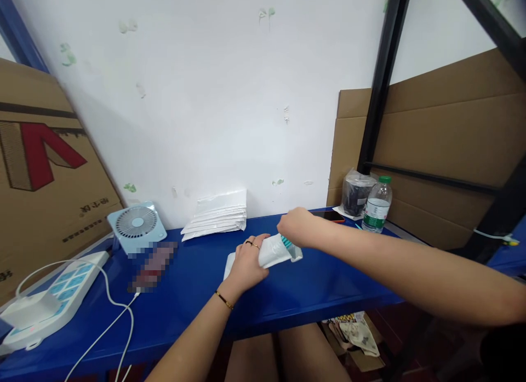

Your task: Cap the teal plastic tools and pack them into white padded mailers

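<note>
My left hand [246,260], with rings and a bracelet, is wrapped round a white padded mailer [274,251] just above the blue table. The mailer's open end points right. At that mouth a teal ridged item [286,241] shows in part; the rest of it is hidden by the mailer and my hand. My right hand [299,227] is closed over the teal item at the mouth, its fingertips out of sight.
A stack of white mailers [217,212] lies by the wall on the blue table [193,294]. To the left are a light-blue fan [137,223], a blurred phone-like object [154,267] and a power strip [68,297]. A water bottle [377,206], bagged dark container [355,193] and phone [331,216] stand or lie right.
</note>
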Action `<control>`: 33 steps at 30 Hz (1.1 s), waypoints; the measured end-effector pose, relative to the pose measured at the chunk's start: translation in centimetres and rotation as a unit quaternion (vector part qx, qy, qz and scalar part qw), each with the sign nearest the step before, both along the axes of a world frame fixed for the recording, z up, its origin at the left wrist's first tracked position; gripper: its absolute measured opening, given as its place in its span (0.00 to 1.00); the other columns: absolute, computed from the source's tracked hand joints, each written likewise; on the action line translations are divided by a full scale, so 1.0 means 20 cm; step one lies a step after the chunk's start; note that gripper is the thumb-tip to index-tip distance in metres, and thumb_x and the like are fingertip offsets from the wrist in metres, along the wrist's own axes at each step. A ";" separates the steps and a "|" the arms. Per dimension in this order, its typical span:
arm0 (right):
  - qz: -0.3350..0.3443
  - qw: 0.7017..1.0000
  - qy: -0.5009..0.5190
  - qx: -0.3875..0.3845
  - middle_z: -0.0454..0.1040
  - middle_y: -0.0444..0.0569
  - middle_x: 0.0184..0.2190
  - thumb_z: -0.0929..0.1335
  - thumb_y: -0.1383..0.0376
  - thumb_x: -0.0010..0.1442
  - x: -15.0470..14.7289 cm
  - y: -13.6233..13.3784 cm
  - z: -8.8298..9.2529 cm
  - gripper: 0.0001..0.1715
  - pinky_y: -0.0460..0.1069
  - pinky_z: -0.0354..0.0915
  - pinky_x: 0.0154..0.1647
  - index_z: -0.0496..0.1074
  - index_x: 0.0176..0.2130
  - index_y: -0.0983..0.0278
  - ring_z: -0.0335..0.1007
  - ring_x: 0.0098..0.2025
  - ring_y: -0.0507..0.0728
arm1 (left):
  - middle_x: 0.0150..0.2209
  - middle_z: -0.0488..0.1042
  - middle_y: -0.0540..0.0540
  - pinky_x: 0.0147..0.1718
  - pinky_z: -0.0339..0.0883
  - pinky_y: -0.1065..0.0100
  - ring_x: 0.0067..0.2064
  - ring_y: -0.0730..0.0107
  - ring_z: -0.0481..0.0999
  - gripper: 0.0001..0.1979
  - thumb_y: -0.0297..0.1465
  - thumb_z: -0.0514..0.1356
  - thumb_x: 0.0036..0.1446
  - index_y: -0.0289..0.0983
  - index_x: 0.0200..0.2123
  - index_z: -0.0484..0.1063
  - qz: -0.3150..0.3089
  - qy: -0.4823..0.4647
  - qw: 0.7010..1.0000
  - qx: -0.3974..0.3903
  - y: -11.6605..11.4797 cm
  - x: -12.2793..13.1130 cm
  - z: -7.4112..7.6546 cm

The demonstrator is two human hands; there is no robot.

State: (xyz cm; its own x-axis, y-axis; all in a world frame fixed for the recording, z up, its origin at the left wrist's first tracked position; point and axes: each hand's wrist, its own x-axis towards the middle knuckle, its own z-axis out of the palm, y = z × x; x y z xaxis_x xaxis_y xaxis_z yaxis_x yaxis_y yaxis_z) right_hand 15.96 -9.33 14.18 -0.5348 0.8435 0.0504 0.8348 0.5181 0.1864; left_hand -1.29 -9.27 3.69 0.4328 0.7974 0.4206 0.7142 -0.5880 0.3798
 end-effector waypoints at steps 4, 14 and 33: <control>-0.015 0.998 0.053 -0.018 0.73 0.51 0.26 0.74 0.68 0.44 -0.04 0.07 0.21 0.06 0.55 0.62 0.39 0.73 0.23 0.66 0.71 0.38 0.63 | 0.47 0.66 0.44 0.44 0.60 0.64 0.45 0.63 0.68 0.36 0.22 0.57 0.39 0.38 0.54 0.54 -0.072 -0.156 0.984 -0.056 0.03 0.10 0.04; 0.136 0.978 0.059 -0.146 0.72 0.41 0.34 0.76 0.64 0.32 0.10 0.06 0.55 0.31 0.45 0.59 0.35 0.74 0.40 0.64 0.68 0.34 0.53 | 0.43 0.68 0.45 0.37 0.63 0.69 0.40 0.67 0.68 0.35 0.27 0.58 0.42 0.35 0.56 0.53 -0.190 -0.286 0.917 -0.206 0.05 0.13 0.12; 0.209 0.926 0.291 0.116 0.73 0.49 0.37 0.65 0.61 0.58 0.21 0.19 0.42 0.12 0.48 0.60 0.39 0.75 0.36 0.65 0.67 0.37 0.53 | 0.44 0.73 0.39 0.43 0.66 0.60 0.43 0.59 0.73 0.24 0.39 0.63 0.46 0.32 0.46 0.67 -0.152 -0.417 0.863 -0.240 0.23 0.13 0.19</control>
